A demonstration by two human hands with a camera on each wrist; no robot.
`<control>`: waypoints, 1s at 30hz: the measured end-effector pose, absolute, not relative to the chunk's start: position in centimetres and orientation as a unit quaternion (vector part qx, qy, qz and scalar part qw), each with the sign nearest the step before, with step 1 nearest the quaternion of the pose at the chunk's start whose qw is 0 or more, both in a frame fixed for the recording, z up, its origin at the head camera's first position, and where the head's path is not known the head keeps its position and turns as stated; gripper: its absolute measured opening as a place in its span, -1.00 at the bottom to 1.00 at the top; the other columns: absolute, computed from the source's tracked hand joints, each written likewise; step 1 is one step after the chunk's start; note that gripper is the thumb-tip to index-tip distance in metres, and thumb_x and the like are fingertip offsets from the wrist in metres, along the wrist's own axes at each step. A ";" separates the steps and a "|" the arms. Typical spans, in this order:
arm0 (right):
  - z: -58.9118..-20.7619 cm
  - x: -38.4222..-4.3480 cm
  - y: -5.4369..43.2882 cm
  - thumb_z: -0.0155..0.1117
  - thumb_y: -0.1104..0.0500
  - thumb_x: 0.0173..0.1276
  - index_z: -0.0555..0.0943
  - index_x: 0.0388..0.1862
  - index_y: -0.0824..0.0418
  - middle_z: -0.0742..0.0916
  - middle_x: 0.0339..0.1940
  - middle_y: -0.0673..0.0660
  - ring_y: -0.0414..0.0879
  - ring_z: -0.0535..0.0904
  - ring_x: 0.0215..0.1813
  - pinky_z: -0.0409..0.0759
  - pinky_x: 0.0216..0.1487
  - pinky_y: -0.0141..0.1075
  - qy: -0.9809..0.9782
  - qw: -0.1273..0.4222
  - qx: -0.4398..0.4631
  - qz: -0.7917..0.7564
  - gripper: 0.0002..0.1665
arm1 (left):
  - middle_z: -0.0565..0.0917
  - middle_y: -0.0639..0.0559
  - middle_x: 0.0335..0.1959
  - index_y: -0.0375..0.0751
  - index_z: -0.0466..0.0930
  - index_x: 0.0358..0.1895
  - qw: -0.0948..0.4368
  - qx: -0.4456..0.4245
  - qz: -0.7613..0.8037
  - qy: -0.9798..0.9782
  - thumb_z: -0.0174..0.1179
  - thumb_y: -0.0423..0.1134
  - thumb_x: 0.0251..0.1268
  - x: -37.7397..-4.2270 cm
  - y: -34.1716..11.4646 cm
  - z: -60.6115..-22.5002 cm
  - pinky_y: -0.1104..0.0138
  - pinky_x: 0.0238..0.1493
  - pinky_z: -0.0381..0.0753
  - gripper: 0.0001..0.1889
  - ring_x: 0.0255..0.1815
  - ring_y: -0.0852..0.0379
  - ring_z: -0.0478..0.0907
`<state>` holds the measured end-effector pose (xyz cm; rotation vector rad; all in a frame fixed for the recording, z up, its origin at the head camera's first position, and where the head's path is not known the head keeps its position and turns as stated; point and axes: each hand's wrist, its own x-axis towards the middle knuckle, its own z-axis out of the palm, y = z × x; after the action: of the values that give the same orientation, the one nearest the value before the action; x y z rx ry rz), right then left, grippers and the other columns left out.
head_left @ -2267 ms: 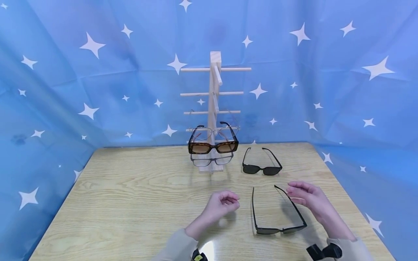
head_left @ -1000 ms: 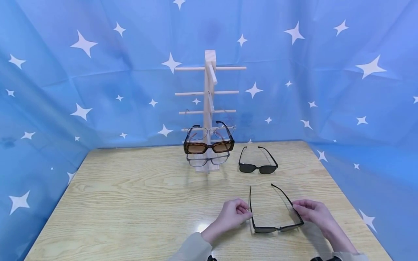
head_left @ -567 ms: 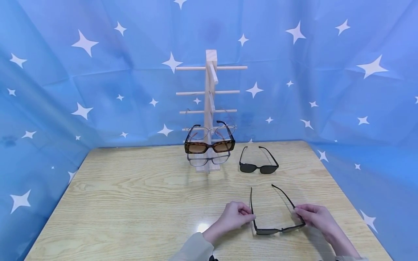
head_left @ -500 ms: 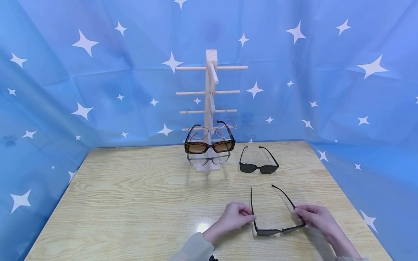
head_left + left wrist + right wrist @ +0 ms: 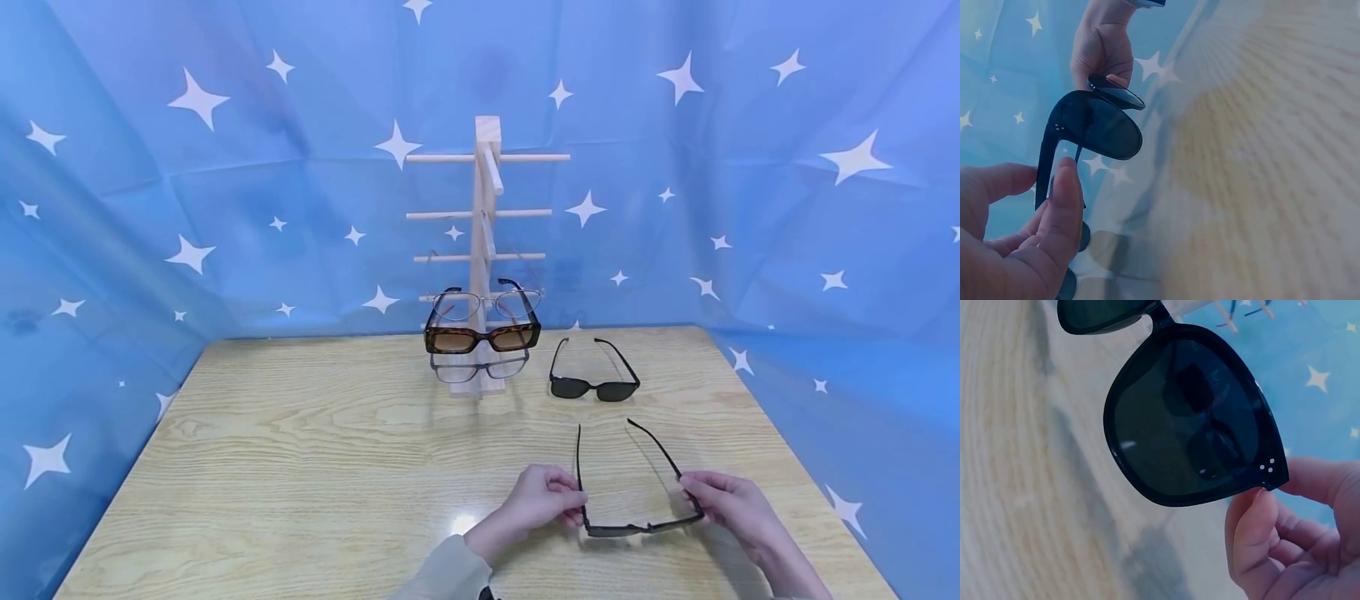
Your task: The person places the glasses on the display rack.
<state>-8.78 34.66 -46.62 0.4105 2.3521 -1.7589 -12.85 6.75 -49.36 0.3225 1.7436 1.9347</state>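
A pair of black sunglasses (image 5: 611, 531) with dark lenses is held near the front right of the table, temples unfolded and pointing away from me. My left hand (image 5: 536, 504) pinches the left temple near its hinge between thumb and fingers. On the other side, my right hand (image 5: 735, 504) pinches the right temple close to the frame. In the right wrist view, small white dots mark the corner of the sunglasses (image 5: 1172, 425) just above the fingertips. The left wrist view shows the lenses of the sunglasses (image 5: 1110, 128) tilted, with the right hand (image 5: 1102, 47) beyond.
Behind stands a wooden glasses rack (image 5: 483, 187) with several crossbars. Its lower part holds tortoiseshell sunglasses (image 5: 482, 339), thin-rimmed glasses (image 5: 456, 318) and grey-framed glasses (image 5: 478, 367). More black sunglasses (image 5: 615, 392) lie to its right on the wooden table (image 5: 300, 467). A blue starry cloth (image 5: 300, 192) hangs behind.
Both hands have come in to the sunglasses from either side and taken hold of the temples. In the last half second the temple tips have shifted slightly upward in the head view.
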 end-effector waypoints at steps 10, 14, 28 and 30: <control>-44.7 -8.9 34.7 0.10 0.20 0.42 0.68 -0.26 -0.03 0.70 -0.42 -0.10 -0.29 0.58 -0.36 0.55 -0.39 -0.45 0.746 0.095 0.118 -0.648 -0.79 | 0.63 -0.09 -0.60 -0.45 0.55 -0.27 0.258 0.106 0.745 0.606 0.20 -0.50 0.14 -13.4 6.3 -46.8 0.44 -0.56 0.62 -0.90 -0.68 0.23 0.53; -43.7 -9.0 34.4 0.07 0.22 0.43 0.68 -0.26 -0.02 0.69 -0.41 -0.10 -0.28 0.58 -0.38 0.55 -0.39 -0.45 0.734 0.089 0.101 -0.666 -0.76 | 0.64 -0.14 -0.60 -0.47 0.55 -0.27 0.256 0.111 0.753 0.597 0.21 -0.50 0.14 -13.6 5.9 -45.6 0.47 -0.59 0.60 -0.89 -0.68 0.21 0.53; -40.0 -10.1 32.6 0.01 0.30 0.45 0.68 -0.21 0.02 0.69 -0.36 -0.08 -0.27 0.60 -0.33 0.59 -0.30 -0.45 0.698 0.088 0.015 -0.711 -0.70 | 0.60 -0.01 -0.63 -0.45 0.52 -0.25 0.251 0.142 0.758 0.585 0.21 -0.45 0.19 -13.9 3.2 -40.4 0.47 -0.57 0.61 -0.88 -0.65 0.21 0.57; -39.4 -10.3 32.3 0.00 0.32 0.45 0.68 -0.20 0.04 0.69 -0.35 -0.07 -0.27 0.60 -0.32 0.59 -0.30 -0.46 0.689 0.088 -0.002 -0.719 -0.69 | 0.60 0.00 -0.62 -0.45 0.52 -0.24 0.251 0.144 0.759 0.583 0.20 -0.45 0.19 -13.9 2.7 -39.6 0.46 -0.56 0.61 -0.88 -0.65 0.21 0.57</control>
<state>-10.29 32.31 -39.36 -0.0047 2.0502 -2.1414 -13.85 2.75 -39.56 0.3910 1.5880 2.0659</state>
